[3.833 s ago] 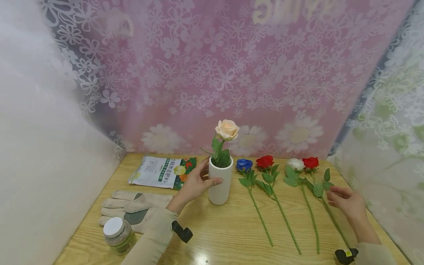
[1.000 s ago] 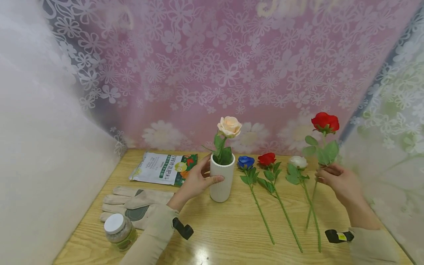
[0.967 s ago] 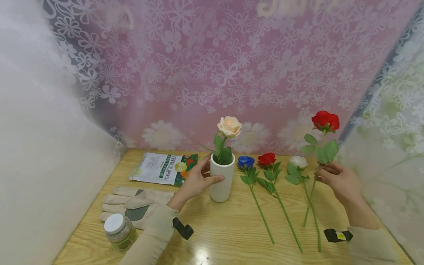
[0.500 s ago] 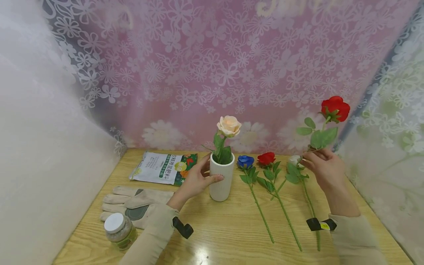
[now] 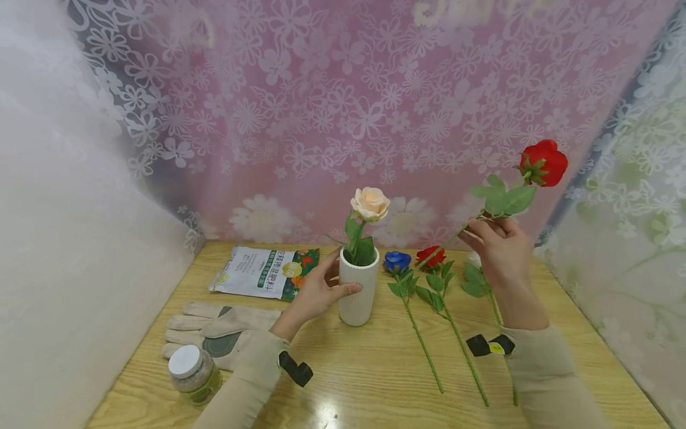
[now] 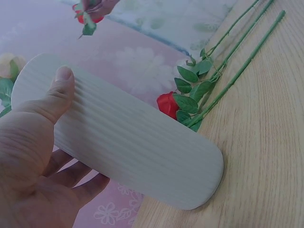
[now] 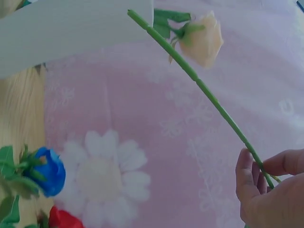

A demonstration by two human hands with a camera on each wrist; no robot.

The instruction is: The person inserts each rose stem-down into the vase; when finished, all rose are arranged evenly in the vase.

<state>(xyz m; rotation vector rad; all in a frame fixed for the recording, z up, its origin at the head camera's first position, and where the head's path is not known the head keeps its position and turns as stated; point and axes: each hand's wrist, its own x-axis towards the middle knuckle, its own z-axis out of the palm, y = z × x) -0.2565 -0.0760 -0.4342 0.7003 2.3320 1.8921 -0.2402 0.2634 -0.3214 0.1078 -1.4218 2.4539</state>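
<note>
Here, curled hands (image 5: 317, 292) (image 5: 501, 250) grip vase (image 5: 358, 307) and raised rose (image 5: 546, 163).

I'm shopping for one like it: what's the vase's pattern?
The vase has lengthwise ribs, clearest in the left wrist view.

The ribbed vase (image 5: 356, 308) looks matt, the pouch (image 5: 256, 271) smooth plastic, the table (image 5: 375, 375) glossy wood.

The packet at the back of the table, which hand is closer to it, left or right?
Left. The left hand is just right of the packet, gripping the white vase. The right hand is farther right, past the vase, holding up a red rose.
</note>
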